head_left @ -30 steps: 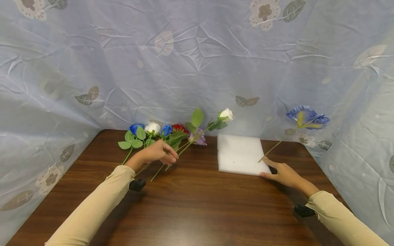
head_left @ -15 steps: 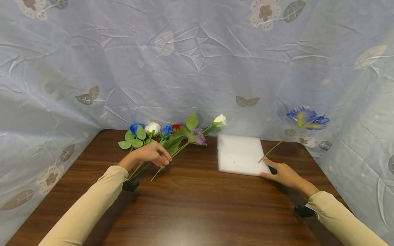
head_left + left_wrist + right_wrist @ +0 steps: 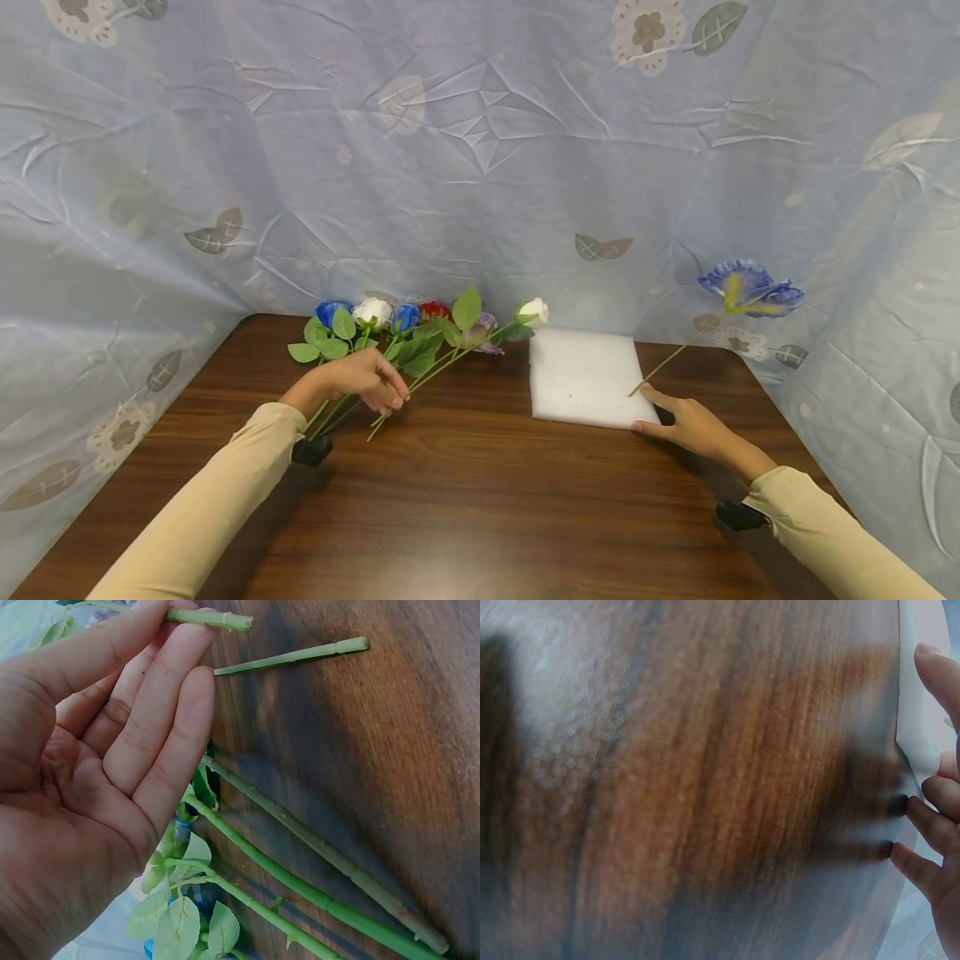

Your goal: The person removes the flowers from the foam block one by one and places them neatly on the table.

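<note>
In the head view my left hand [image 3: 367, 381] pinches the stem of a white rose [image 3: 533, 312], low over the table among the other flowers. The left wrist view shows the cut end of that stem [image 3: 214, 619] between thumb and fingertips. On the right, my right hand [image 3: 693, 425] holds the near right corner of a white foam block [image 3: 585, 375]. Its thumb [image 3: 939, 671] lies along the block's edge in the right wrist view, and other fingertips touch the table. A blue iris-like flower [image 3: 742, 287] stands tilted rightward, its stem stuck in the foam.
Lying at the table's back left are blue roses [image 3: 406, 317], another white rose [image 3: 372, 312], a red flower [image 3: 435, 311] and a purple flower [image 3: 487, 329]. Their loose stems [image 3: 322, 851] cross under my left hand. A patterned cloth [image 3: 480, 208] encloses the brown table [image 3: 480, 500].
My left hand has moved left and slightly down, carrying the white rose, whose head sinks toward the table. My right hand, the foam block and the blue flower have stayed put.
</note>
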Action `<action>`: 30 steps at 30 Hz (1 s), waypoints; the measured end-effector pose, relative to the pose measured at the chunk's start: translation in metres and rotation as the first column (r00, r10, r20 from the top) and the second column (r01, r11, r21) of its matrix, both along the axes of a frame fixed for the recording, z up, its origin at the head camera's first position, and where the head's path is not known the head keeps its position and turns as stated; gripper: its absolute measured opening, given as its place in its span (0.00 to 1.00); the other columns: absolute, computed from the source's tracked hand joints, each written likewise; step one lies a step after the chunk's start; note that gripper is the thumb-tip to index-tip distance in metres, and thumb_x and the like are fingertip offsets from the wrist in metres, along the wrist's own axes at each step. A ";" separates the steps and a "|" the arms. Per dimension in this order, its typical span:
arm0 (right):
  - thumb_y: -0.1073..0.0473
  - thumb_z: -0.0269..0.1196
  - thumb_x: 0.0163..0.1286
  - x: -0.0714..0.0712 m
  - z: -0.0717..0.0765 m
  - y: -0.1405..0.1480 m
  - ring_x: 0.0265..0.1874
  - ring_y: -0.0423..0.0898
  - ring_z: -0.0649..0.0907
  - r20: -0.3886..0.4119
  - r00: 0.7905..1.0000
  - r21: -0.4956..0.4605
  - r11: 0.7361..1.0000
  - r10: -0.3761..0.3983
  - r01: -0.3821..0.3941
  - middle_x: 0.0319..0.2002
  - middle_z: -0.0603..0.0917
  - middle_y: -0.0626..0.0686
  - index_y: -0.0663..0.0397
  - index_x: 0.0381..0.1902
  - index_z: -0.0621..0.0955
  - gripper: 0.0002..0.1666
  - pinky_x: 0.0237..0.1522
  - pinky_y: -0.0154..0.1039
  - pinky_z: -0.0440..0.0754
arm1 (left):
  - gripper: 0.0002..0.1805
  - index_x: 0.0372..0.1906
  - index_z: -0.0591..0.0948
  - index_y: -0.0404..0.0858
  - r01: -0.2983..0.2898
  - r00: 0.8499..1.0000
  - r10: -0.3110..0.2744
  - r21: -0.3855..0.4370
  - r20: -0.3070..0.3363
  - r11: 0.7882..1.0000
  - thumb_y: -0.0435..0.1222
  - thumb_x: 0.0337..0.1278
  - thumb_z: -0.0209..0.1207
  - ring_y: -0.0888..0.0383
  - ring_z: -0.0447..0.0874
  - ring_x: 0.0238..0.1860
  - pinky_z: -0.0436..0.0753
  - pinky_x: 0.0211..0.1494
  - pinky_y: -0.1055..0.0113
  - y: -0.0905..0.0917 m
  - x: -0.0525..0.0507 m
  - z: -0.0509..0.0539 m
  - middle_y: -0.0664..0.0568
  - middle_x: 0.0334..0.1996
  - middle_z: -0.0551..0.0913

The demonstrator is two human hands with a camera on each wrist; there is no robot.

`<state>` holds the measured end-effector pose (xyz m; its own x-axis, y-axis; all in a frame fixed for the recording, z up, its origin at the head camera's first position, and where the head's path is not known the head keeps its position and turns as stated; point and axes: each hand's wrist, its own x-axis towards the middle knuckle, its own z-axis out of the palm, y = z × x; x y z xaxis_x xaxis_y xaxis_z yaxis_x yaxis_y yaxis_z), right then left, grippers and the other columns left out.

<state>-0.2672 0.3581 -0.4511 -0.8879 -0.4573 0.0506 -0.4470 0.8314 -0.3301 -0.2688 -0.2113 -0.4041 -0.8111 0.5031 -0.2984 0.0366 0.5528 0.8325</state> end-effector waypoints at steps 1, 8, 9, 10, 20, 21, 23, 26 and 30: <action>0.38 0.66 0.69 0.000 0.000 0.000 0.66 0.69 0.76 0.001 1.000 0.000 1.000 -0.003 0.003 0.72 0.69 0.69 0.67 0.75 0.65 0.51 0.61 0.65 0.78 | 0.12 0.46 0.87 0.27 0.004 1.000 -0.004 -0.003 0.003 1.000 0.30 0.59 0.68 0.52 0.92 0.34 0.91 0.45 0.53 -0.001 0.000 0.000 0.43 0.37 0.92; 0.39 0.67 0.69 0.000 0.000 0.000 0.65 0.69 0.77 -0.004 1.000 0.002 1.000 0.001 -0.001 0.71 0.70 0.69 0.67 0.75 0.66 0.50 0.61 0.65 0.78 | 0.13 0.46 0.87 0.27 0.031 0.999 -0.031 -0.007 0.010 1.000 0.30 0.58 0.68 0.52 0.92 0.34 0.91 0.45 0.53 -0.002 0.001 -0.003 0.42 0.37 0.91; 0.39 0.67 0.69 0.000 0.000 0.000 0.65 0.69 0.77 -0.006 1.000 0.004 1.000 0.000 0.000 0.71 0.70 0.69 0.67 0.75 0.66 0.50 0.61 0.65 0.78 | 0.13 0.46 0.87 0.27 0.034 0.999 -0.034 -0.007 0.013 0.999 0.30 0.58 0.68 0.52 0.92 0.33 0.91 0.44 0.53 -0.002 0.001 -0.003 0.41 0.38 0.91; 0.39 0.67 0.69 0.000 0.000 0.000 0.65 0.69 0.77 -0.007 1.000 0.005 1.000 0.000 0.000 0.71 0.70 0.69 0.67 0.75 0.66 0.50 0.61 0.65 0.78 | 0.13 0.46 0.87 0.27 0.038 0.999 -0.038 -0.008 0.017 0.999 0.31 0.58 0.68 0.52 0.92 0.33 0.91 0.44 0.54 -0.001 0.001 -0.004 0.42 0.38 0.91; 0.38 0.67 0.68 -0.001 -0.001 0.000 0.65 0.68 0.77 -0.014 1.000 0.007 1.000 -0.002 0.002 0.71 0.71 0.69 0.67 0.75 0.66 0.50 0.61 0.64 0.78 | 0.13 0.46 0.88 0.28 0.072 0.996 -0.071 -0.020 0.054 0.997 0.31 0.57 0.68 0.54 0.91 0.32 0.91 0.43 0.57 -0.001 0.002 -0.005 0.44 0.36 0.92; 0.38 0.67 0.68 -0.001 -0.001 0.000 0.65 0.68 0.77 -0.013 1.000 0.007 1.000 -0.004 0.004 0.71 0.71 0.69 0.67 0.75 0.66 0.50 0.61 0.64 0.78 | 0.14 0.47 0.88 0.28 0.075 0.996 -0.073 -0.022 0.060 0.997 0.31 0.57 0.68 0.54 0.91 0.32 0.91 0.43 0.57 -0.001 0.002 -0.005 0.44 0.36 0.92; 0.38 0.67 0.68 -0.001 -0.001 0.000 0.65 0.68 0.77 -0.013 1.000 0.008 1.000 -0.007 0.007 0.71 0.71 0.69 0.67 0.75 0.66 0.51 0.61 0.64 0.78 | 0.14 0.47 0.87 0.28 0.081 0.995 -0.079 -0.032 0.068 0.996 0.31 0.57 0.68 0.54 0.91 0.32 0.91 0.43 0.57 0.000 0.002 -0.005 0.43 0.36 0.92; 0.38 0.67 0.68 -0.002 -0.002 0.001 0.65 0.68 0.77 -0.013 1.000 0.009 1.000 -0.008 0.008 0.71 0.71 0.69 0.67 0.75 0.66 0.51 0.61 0.64 0.78 | 0.14 0.48 0.87 0.28 0.096 0.993 -0.092 -0.050 0.077 0.994 0.31 0.58 0.68 0.53 0.92 0.33 0.91 0.43 0.57 0.001 0.003 -0.005 0.43 0.37 0.92; 0.38 0.67 0.69 -0.002 -0.002 0.001 0.65 0.68 0.77 -0.015 1.000 0.012 1.000 -0.003 0.003 0.71 0.70 0.69 0.67 0.75 0.66 0.51 0.61 0.64 0.78 | 0.13 0.47 0.88 0.30 0.100 0.992 -0.093 -0.081 0.083 0.992 0.32 0.58 0.68 0.54 0.92 0.32 0.91 0.41 0.58 0.004 0.003 -0.006 0.44 0.36 0.92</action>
<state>-0.2687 0.3587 -0.4530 -0.8885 -0.4552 0.0579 -0.4491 0.8367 -0.3133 -0.2661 -0.2076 -0.4100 -0.7323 0.5476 -0.4047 0.0290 0.6189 0.7850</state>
